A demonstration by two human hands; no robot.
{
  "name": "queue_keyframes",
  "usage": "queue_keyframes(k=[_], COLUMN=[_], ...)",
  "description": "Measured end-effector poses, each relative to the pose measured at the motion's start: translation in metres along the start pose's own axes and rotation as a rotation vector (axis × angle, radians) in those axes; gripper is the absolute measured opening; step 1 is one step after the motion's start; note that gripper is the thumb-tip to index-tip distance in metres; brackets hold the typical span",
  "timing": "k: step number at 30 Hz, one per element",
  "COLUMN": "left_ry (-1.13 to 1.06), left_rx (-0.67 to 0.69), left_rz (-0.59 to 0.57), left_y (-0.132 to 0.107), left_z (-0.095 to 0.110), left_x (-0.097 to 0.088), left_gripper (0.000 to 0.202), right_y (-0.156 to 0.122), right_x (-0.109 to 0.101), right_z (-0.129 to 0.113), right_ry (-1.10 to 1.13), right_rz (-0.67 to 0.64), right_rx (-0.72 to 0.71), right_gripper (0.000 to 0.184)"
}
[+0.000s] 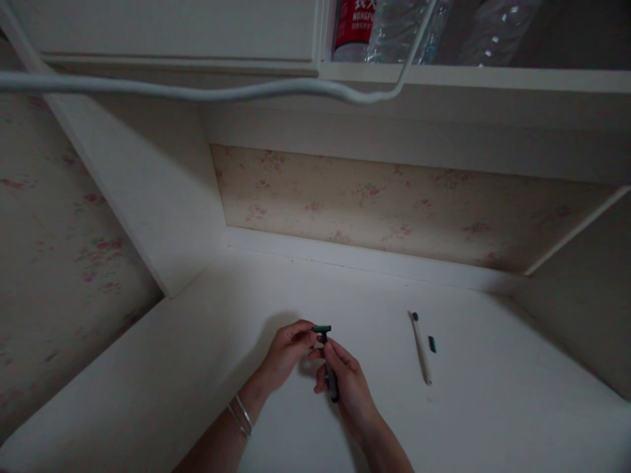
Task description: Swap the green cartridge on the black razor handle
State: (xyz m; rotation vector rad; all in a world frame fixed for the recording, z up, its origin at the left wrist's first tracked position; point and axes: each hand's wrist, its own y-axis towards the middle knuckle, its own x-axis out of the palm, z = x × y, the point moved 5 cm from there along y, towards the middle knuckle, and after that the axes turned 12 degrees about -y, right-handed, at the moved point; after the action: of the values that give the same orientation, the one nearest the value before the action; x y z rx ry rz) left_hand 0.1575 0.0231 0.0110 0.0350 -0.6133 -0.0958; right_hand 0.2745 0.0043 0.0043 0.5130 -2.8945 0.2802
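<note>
A razor [330, 378] with a dark handle and a green-edged head is held just above the white desktop. My right hand [351, 384] is closed round its handle, thumb along the upper part. At the left end of the head, my left hand [290, 348] pinches with thumb and forefinger; two thin bracelets circle that wrist. The head points away from me, with the handle toward me. To the right, a pale toothbrush [420, 351] with dark bristles lies on the desk. Beside it lies a small dark piece with a green edge [432, 344], resembling a razor head or its cover.
The white desktop [236, 295] ends at a back ledge and side panels. A shelf [493, 75] above holds several clear plastic bottles, one with a red label [353, 23]. A white cable [197, 92] hangs across the top. Flowered wallpaper [345, 197] covers the wall.
</note>
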Motion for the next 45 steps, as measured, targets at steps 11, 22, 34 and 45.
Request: queue_keyframes(k=[11, 22, 34, 45], left_ry=[0.272, 0.33, 0.488, 0.503], left_rx=[0.178, -0.056, -0.036, -0.044], left_rz=[0.082, 0.069, 0.022, 0.016], left_y=[-0.002, -0.001, 0.002, 0.004], left_z=[0.009, -0.016, -0.025, -0.024], left_x=[-0.002, -0.009, -0.016, -0.015], left_gripper=[0.02, 0.038, 0.037, 0.033], right_y=[-0.007, -0.014, 0.028, 0.032], right_x=[-0.007, -0.101, -0.183, -0.183], right_z=[0.0, -0.034, -0.066, -0.074], right_ry=[-0.497, -1.234, -1.761, -1.821], right_rz=[0.193, 0.379, 0.48, 0.448], right_rx=[-0.224, -0.01, 0.399, 0.402], right_gripper=[0.034, 0.034, 0.023, 0.027])
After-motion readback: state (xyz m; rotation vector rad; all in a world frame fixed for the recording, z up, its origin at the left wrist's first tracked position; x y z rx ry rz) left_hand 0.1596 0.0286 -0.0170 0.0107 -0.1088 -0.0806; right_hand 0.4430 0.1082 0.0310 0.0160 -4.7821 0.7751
